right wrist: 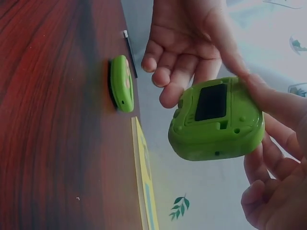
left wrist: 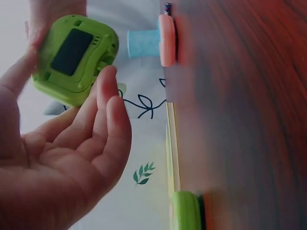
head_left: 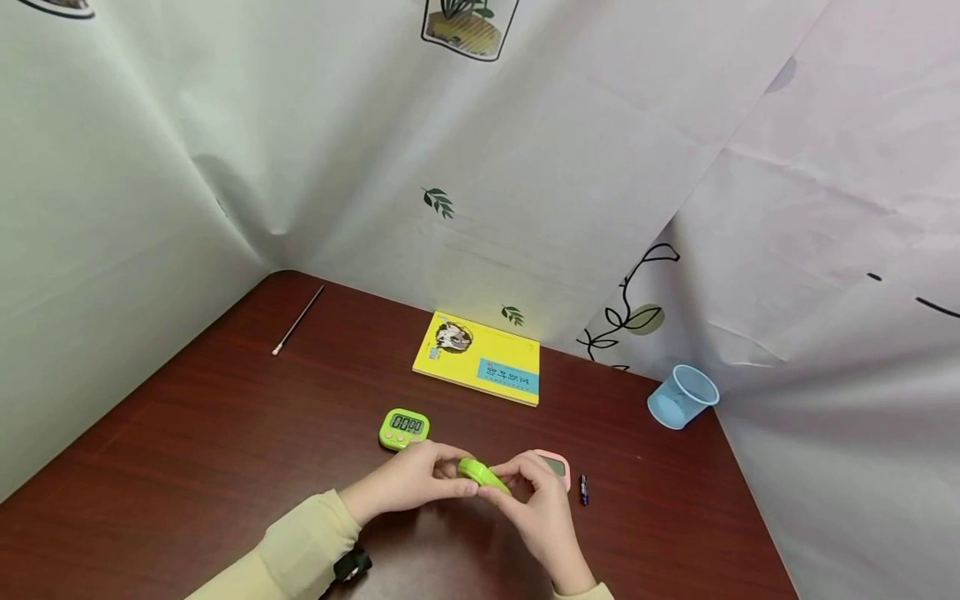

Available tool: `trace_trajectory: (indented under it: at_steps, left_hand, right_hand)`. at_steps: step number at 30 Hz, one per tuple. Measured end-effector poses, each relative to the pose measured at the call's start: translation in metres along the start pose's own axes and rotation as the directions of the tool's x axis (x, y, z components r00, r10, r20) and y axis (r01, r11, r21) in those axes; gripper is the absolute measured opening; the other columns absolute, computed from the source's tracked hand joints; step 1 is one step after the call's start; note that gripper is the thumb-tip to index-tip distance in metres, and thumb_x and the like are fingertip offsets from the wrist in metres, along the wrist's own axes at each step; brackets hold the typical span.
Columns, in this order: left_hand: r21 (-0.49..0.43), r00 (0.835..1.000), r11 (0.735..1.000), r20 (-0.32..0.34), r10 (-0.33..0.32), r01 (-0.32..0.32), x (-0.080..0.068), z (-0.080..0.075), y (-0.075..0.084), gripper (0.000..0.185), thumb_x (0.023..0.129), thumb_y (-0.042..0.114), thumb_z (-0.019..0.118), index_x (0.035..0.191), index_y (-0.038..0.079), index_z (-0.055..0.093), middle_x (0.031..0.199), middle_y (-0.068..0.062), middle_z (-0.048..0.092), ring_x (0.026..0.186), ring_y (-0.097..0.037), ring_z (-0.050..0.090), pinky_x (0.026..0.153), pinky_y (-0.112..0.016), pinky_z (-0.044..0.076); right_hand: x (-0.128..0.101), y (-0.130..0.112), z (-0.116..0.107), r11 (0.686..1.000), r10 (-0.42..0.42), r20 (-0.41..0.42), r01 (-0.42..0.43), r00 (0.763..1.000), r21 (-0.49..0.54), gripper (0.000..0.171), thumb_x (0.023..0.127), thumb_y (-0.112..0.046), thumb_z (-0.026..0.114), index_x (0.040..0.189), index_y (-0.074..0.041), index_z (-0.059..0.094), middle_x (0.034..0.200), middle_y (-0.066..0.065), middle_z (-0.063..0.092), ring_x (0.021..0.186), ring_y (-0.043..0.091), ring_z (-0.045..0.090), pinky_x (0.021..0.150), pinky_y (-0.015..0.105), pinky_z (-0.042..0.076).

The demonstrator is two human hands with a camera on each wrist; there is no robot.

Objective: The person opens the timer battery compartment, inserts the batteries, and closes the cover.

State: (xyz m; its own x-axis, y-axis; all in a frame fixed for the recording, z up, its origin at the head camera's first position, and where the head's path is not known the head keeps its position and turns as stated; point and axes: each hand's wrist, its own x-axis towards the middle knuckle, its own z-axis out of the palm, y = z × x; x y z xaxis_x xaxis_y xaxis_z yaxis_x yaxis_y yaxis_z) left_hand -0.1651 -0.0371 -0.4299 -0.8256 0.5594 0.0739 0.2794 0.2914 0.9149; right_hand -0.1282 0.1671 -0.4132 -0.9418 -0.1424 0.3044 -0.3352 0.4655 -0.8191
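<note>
A green digital timer [head_left: 480, 473] is held up between both hands over the table. My left hand [head_left: 408, 479] pinches one edge of it between thumb and fingers, and my right hand [head_left: 540, 504] grips the opposite edge. Both wrist views show the back of this timer [left wrist: 62, 91], with a dark rectangle [right wrist: 211, 102] set into it. A second green timer [head_left: 405, 427] lies face up just beyond the left hand, its display reading zeros. Partly hidden behind the right hand is a pink timer [head_left: 558, 468]. To its right lies a small dark blue cylinder [head_left: 583, 490].
A yellow book [head_left: 457, 362] lies near the back edge against the white cloth wall. At the back right a translucent blue cup [head_left: 675, 404] stands on the dark red table [head_left: 225, 433]. A thin dark stick with a white tip [head_left: 298, 320] rests at the back left.
</note>
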Motion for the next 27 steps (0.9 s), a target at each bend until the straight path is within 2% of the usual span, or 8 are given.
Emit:
trace_trajectory:
  at_steps: [5,8,13,19,22,27]
  left_hand:
    - [-0.031,1.000,0.999,0.014,-0.025,0.026,0.0007,-0.0014,0.0006,0.052,0.090,0.038,0.064,0.122,-0.003,0.060,0.093,0.000,0.070,0.085,-0.009,0.064,0.073,-0.027,0.050]
    - [-0.010,0.999,0.999,0.002,-0.041,0.041,0.0011,-0.0012,0.0019,0.052,0.089,0.040,0.064,0.119,-0.002,0.062,0.092,0.001,0.070,0.085,-0.010,0.065,0.073,-0.029,0.050]
    - [0.011,0.998,0.998,-0.006,-0.065,0.065,0.0013,-0.0010,0.0016,0.050,0.086,0.044,0.067,0.114,0.003,0.064,0.086,0.006,0.068,0.084,-0.009,0.065,0.074,-0.030,0.050]
    - [-0.027,0.999,0.998,-0.003,-0.048,0.048,0.0025,-0.0004,-0.0001,0.056,0.082,0.037,0.074,0.118,-0.003,0.061,0.089,0.001,0.068,0.082,-0.008,0.064,0.071,-0.025,0.051]
    - [-0.047,0.999,0.998,-0.011,-0.038,0.037,0.0027,0.0011,0.0001,0.061,0.079,0.032,0.077,0.121,-0.007,0.057,0.094,-0.003,0.068,0.083,-0.009,0.064,0.071,-0.024,0.051]
    - [0.029,0.999,0.999,-0.032,-0.030,0.031,0.0026,0.0039,0.0012,0.068,0.075,0.037,0.080,0.123,-0.004,0.056,0.095,0.001,0.067,0.082,-0.007,0.062,0.071,-0.023,0.049]
  right_hand:
    - [-0.0004,0.0014,0.0004,0.996,-0.057,0.005,0.057,0.998,-0.069,0.022,0.070,-0.020,0.083,0.083,-0.028,0.067,0.080,-0.012,0.058,0.070,0.006,0.051,0.061,0.023,0.047]
    - [-0.0009,0.0010,0.0012,0.982,-0.135,0.017,0.137,0.991,-0.128,0.027,0.068,-0.016,0.084,0.083,-0.029,0.066,0.080,-0.015,0.057,0.071,0.004,0.051,0.060,0.022,0.047]
    - [-0.0012,0.0005,0.0021,0.942,-0.262,0.046,0.266,0.964,-0.205,0.031,0.064,-0.015,0.086,0.083,-0.027,0.064,0.079,-0.019,0.055,0.073,0.001,0.051,0.062,0.021,0.047]
    - [-0.0020,0.0012,0.0039,0.914,-0.276,0.072,0.285,0.958,-0.290,0.032,0.063,-0.017,0.087,0.084,-0.024,0.063,0.078,-0.017,0.052,0.073,0.002,0.049,0.061,0.020,0.045]
    - [-0.0024,0.0025,0.0053,0.888,-0.292,0.098,0.308,0.951,-0.342,0.033,0.064,-0.018,0.087,0.084,-0.022,0.062,0.077,-0.016,0.050,0.073,0.003,0.047,0.062,0.019,0.043]
    - [-0.0017,0.0029,0.0073,0.835,-0.352,0.130,0.374,0.927,-0.404,0.031,0.065,-0.022,0.087,0.084,-0.020,0.061,0.075,-0.016,0.049,0.072,0.000,0.044,0.065,0.018,0.040]
